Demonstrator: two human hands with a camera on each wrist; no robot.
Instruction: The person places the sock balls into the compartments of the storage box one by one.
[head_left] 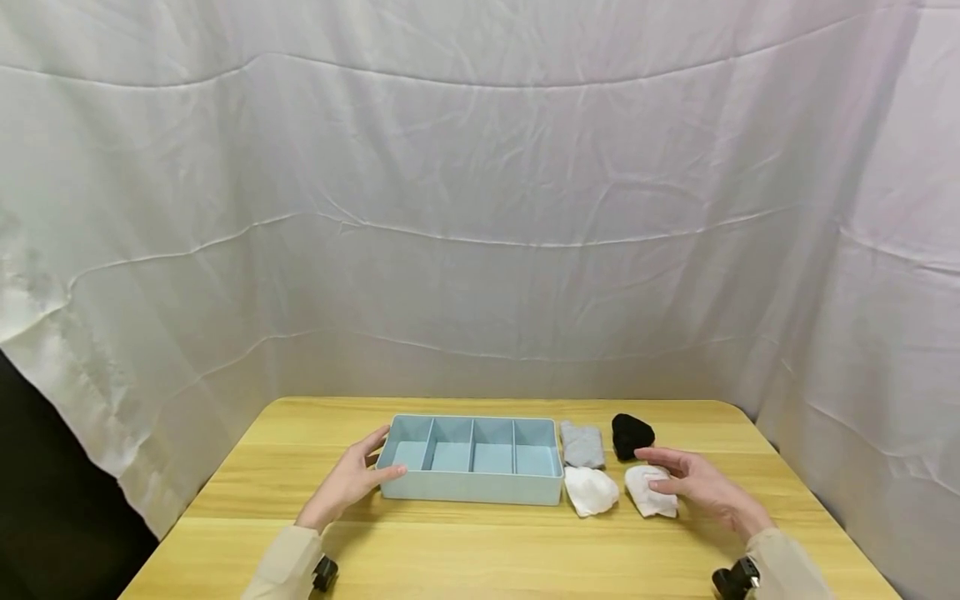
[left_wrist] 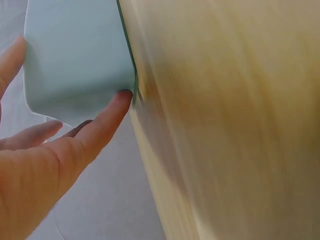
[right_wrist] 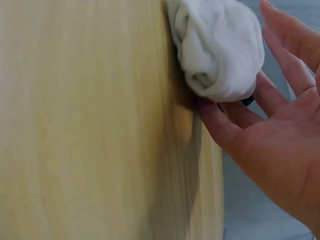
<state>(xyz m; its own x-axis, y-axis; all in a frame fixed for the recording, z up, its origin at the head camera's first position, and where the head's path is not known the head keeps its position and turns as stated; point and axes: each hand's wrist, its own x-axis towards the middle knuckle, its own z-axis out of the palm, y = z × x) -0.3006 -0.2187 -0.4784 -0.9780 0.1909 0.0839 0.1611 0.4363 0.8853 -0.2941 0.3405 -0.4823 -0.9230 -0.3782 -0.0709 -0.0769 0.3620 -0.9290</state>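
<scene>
A pale blue box with several compartments stands on the table, nothing in them. At its left end my left hand touches the walls, thumb near the front rim and the other fingers along the end. In the left wrist view the fingers lie nearly straight at the box's edges. My right hand reaches from the right over a rolled white sock bundle, its fingers spread loosely around it. In the right wrist view, fingertips are right at the underside of the white bundle.
A second white bundle lies at the box's front right corner. Behind it is a grey folded bundle beside the box. A black bundle sits behind the right hand. Pale curtains surround the wooden table.
</scene>
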